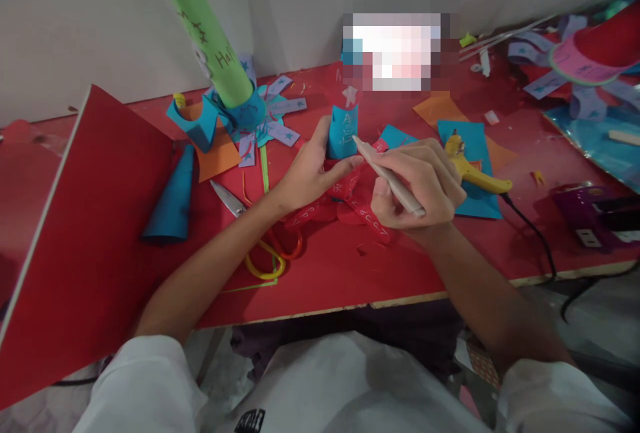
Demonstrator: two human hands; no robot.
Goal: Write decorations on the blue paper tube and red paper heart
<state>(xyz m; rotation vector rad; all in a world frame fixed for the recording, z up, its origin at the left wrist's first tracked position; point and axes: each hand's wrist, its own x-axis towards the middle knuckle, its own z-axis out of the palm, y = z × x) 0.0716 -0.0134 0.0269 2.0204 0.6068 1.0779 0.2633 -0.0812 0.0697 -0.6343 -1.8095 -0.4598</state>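
Between left fingers point(323, 136), blue cylinder point(343, 131) clamped; beside it, right fingers point(404, 161) clamp pen point(396, 187).

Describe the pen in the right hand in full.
The pen is slim and whitish, seemingly plastic, with a tapered tip and a blunt rear end. The right hand grips it between thumb and fingers. It slants, tip leftward and away from the wearer, at the blue band with pale lettering; whether it touches is unclear.

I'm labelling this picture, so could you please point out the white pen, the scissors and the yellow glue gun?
White pen point(403, 194), head view: barrel.
Scissors point(230, 200), head view: blades.
Yellow glue gun point(485, 178), head view: handle.
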